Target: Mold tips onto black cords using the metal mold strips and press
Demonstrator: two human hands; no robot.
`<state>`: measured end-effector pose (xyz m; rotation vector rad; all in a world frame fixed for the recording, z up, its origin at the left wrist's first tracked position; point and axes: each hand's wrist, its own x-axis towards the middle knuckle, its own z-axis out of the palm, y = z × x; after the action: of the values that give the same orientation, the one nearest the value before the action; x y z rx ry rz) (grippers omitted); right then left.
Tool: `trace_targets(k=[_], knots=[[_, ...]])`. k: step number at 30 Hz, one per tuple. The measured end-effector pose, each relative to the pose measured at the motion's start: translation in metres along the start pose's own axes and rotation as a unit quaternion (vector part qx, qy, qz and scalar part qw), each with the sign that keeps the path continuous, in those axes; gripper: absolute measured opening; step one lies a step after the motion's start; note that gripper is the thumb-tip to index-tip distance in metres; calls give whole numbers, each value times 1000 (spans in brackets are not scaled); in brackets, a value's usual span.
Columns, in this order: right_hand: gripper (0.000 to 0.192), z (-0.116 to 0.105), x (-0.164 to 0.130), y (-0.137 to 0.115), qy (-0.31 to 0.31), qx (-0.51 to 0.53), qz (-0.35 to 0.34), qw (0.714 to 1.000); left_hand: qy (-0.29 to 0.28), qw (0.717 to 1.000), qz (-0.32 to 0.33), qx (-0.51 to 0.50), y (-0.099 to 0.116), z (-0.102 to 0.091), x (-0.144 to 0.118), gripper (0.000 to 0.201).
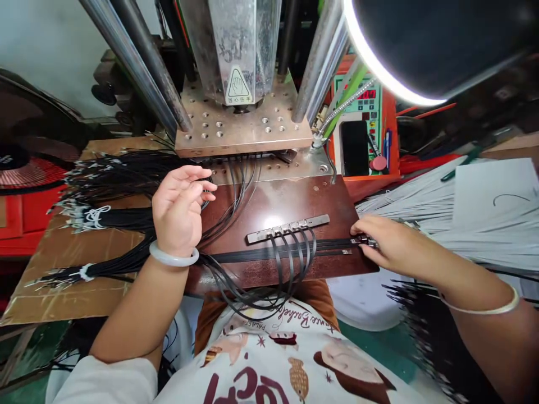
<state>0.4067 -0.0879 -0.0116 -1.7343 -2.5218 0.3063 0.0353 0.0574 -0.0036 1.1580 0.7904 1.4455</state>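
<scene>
My left hand [181,205] is raised in front of the press at the left of the board. Its fingers are loosely bent and apart, with nothing visible in them. At the board's right edge, my right hand [385,238] pinches the metal-tipped ends of several flat black cables [252,255]. These cables lie across the dark red board [332,196]. A slotted metal bar [287,228] rests at a slant on the board. From its slots, several black cables [300,255] bend toward my lap and loop back left.
A press plate [244,137] with holes stands behind the board, more black cables [241,191] running beneath it. Cable bundles [118,216] lie on cardboard [25,292] at left. At right are a phone [353,148], white cables [425,213] and a ring lamp [379,73].
</scene>
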Motion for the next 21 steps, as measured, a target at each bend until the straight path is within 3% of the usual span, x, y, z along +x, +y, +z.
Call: trace_targets(k=[5, 10, 12, 15, 18, 21], knots=[[9, 7, 7, -22, -12, -130, -41, 991, 4, 1000, -19, 6, -3, 3, -2, 17], [20, 3, 15, -34, 60, -233, -41, 970, -4, 1000, -22, 15, -7, -1, -1, 19], [17, 4, 21, -37, 123, -201, -13, 972, -6, 1000, -23, 20, -7, -1, 0, 19], [9, 8, 37, -40, 197, -28, -5, 980, -9, 999, -21, 42, -8, -1, -1, 18], [16, 12, 54, -41, 206, 120, -59, 969, -11, 998, -22, 64, -8, -1, -1, 18], [20, 15, 65, -41, 194, 119, -101, 968, -12, 997, -31, 72, -9, -2, 0, 20]])
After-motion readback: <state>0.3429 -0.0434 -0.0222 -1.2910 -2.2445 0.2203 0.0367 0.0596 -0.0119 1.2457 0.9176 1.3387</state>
